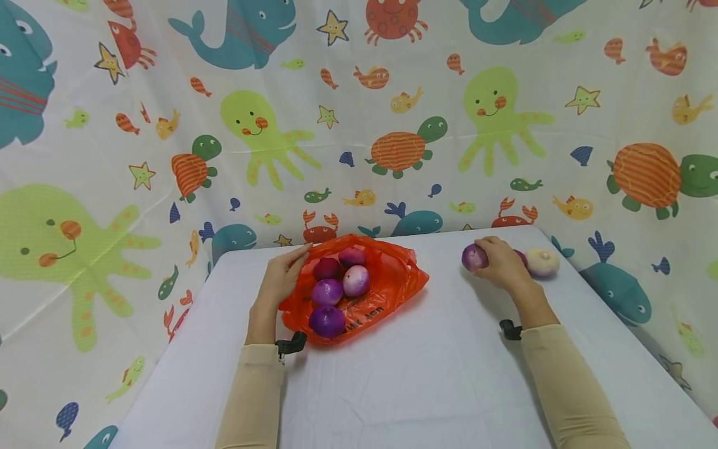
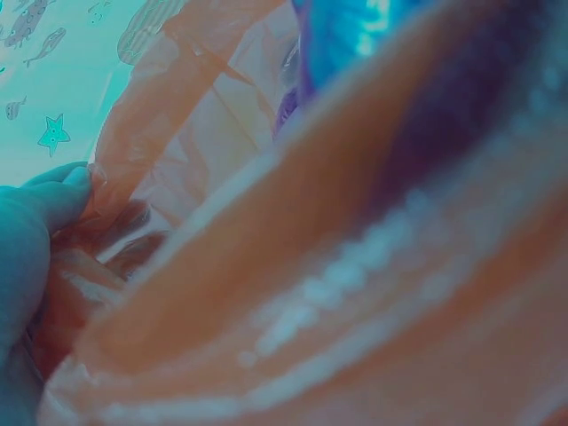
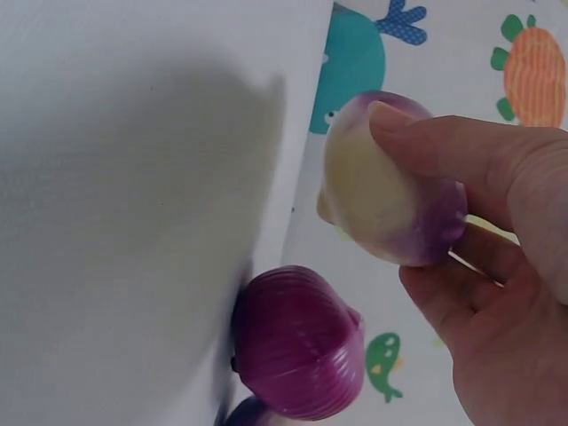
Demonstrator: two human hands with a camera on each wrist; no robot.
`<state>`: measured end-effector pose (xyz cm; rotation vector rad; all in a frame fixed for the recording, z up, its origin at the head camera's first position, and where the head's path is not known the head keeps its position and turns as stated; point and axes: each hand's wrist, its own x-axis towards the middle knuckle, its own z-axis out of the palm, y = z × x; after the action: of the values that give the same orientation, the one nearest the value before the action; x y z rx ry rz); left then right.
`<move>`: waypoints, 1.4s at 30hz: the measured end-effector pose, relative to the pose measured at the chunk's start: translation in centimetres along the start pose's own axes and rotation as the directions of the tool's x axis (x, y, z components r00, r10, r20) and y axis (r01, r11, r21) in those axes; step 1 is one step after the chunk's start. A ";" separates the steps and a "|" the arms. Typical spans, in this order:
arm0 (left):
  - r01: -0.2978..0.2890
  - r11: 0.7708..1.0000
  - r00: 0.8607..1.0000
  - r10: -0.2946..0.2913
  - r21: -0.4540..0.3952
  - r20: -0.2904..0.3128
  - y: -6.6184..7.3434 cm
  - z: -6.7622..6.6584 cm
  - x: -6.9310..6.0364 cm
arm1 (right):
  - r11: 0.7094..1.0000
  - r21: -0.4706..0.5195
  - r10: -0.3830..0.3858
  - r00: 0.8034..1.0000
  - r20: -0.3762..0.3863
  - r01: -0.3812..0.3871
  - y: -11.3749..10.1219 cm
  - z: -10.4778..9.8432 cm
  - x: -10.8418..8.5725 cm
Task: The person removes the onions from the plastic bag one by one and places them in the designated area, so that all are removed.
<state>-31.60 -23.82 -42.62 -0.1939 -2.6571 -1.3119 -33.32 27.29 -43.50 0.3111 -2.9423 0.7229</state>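
An orange-red plastic bag (image 1: 392,262) lies spread on the table, with several purple onions (image 1: 327,322) and a paler purple-white onion (image 1: 356,281) resting in it. At the bag's left edge, my left hand (image 1: 280,277) holds the film; in the left wrist view its thumb (image 2: 67,195) presses on the bag (image 2: 177,115), and blurred plastic covers much of the rest. Over the right side of the table, my right hand (image 1: 501,265) pinches a purple-and-white onion (image 3: 368,182) between thumb and fingers, above the surface. A purple onion (image 3: 302,342) sits below it.
A white onion (image 1: 543,263) lies at the table's far right, just beyond my right hand, beside a partly hidden purple one (image 1: 521,256). White cloth covers the table (image 1: 404,386). A curtain with sea animals (image 1: 348,206) hangs right behind the table's far edge.
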 end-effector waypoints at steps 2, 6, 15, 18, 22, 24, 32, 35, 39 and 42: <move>0.000 1.000 1.000 0.000 0.001 0.000 0.0 0.0 0.0 | 1.000 -0.009 0.007 1.000 0.009 -0.007 0.1 0.1 0.1; 0.004 1.000 1.000 -0.004 0.001 0.001 0.1 -0.1 0.0 | 1.000 -0.024 0.015 1.000 0.019 -0.015 0.3 0.3 0.2; 0.013 1.000 1.000 -0.013 -0.003 0.005 0.1 -0.1 0.0 | 0.999 -0.038 0.028 0.999 0.043 -0.027 0.4 0.6 0.3; 0.012 1.000 1.000 -0.012 -0.003 0.004 0.1 -0.1 0.0 | 0.999 -0.052 0.019 0.999 0.040 -0.017 0.5 0.7 0.3; 0.023 1.000 1.000 -0.023 -0.014 0.006 0.0 -0.1 0.1 | 0.998 -0.065 0.005 1.000 0.030 -0.003 0.6 0.8 0.3; 0.025 1.000 1.000 -0.025 -0.017 0.008 -0.1 -0.1 0.0 | 0.997 -0.073 -0.002 1.000 0.027 0.004 0.6 0.8 0.3; 0.030 0.999 1.000 -0.030 -0.018 0.003 0.0 0.0 0.1 | 0.995 -0.096 -0.033 0.999 0.039 0.037 0.9 0.8 0.2; 0.033 0.999 0.999 -0.033 -0.020 0.008 -0.1 0.0 0.1 | 0.995 -0.091 -0.040 0.998 0.038 0.043 1.0 0.7 0.1; 0.032 0.999 0.999 -0.032 -0.020 0.008 -0.1 0.0 0.0 | 0.996 -0.082 -0.035 0.999 0.038 0.038 0.9 0.5 -0.1; 0.023 1.000 1.000 -0.023 -0.017 0.005 -0.1 0.0 0.0 | 0.997 -0.077 -0.019 0.999 0.046 0.022 0.9 0.4 -0.2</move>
<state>-31.61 -23.90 -42.65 -0.1697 -2.6606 -1.3436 -33.36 27.91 -44.30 0.3551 -2.9957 0.6059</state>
